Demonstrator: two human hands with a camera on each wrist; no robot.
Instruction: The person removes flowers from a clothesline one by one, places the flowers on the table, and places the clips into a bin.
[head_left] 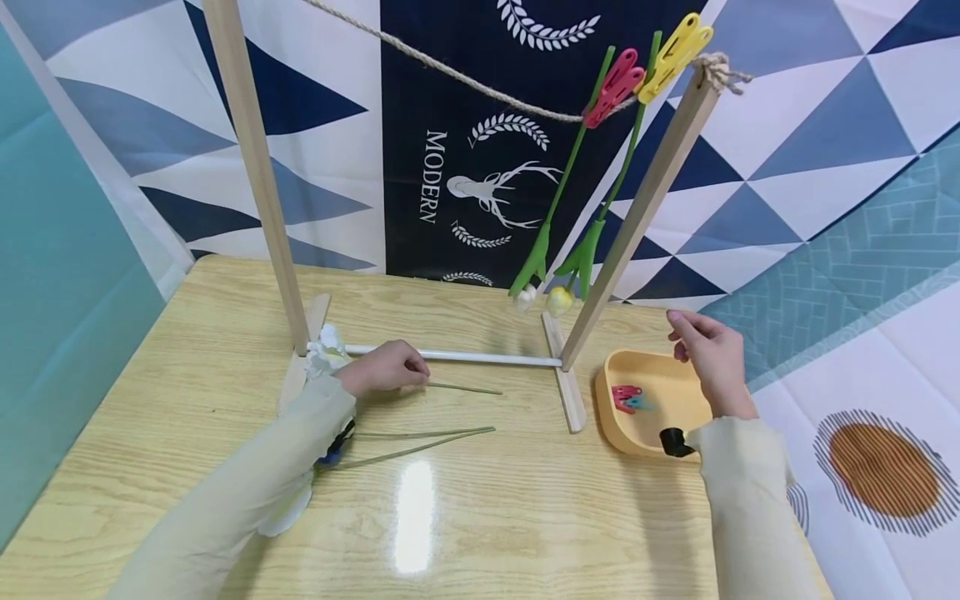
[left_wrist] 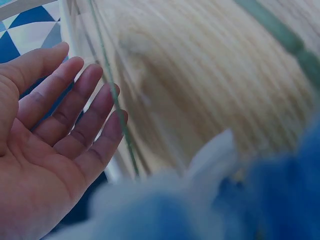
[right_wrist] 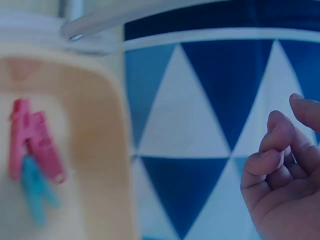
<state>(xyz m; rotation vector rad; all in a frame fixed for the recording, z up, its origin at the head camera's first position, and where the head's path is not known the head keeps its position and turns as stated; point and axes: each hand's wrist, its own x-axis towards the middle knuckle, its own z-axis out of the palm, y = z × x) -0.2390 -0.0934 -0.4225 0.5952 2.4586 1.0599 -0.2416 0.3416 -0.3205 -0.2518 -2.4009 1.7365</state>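
My left hand (head_left: 388,367) is low over the table, its fingers gently bent beside a thin green stem (head_left: 465,388). In the left wrist view that stem (left_wrist: 111,80) crosses the fingertips, and the palm is bare. Two more stems (head_left: 420,446) lie nearer on the table, their left ends hidden by the sleeve. A white flower (head_left: 327,350) shows just past the left wrist. Over the right side of the yellow bin (head_left: 611,417) hovers my right hand (head_left: 716,354), fingers loosely curled around nothing. Pink (right_wrist: 37,142) and teal clothespins (right_wrist: 37,187) lie in the bin.
A wooden frame with two posts (head_left: 645,208) and a white crossbar (head_left: 465,357) stands behind the hands. From its rope (head_left: 450,71), a red clothespin (head_left: 613,87) and a yellow clothespin (head_left: 675,58) hang two tulips (head_left: 558,302) head down. Patterned cloth covers the back.
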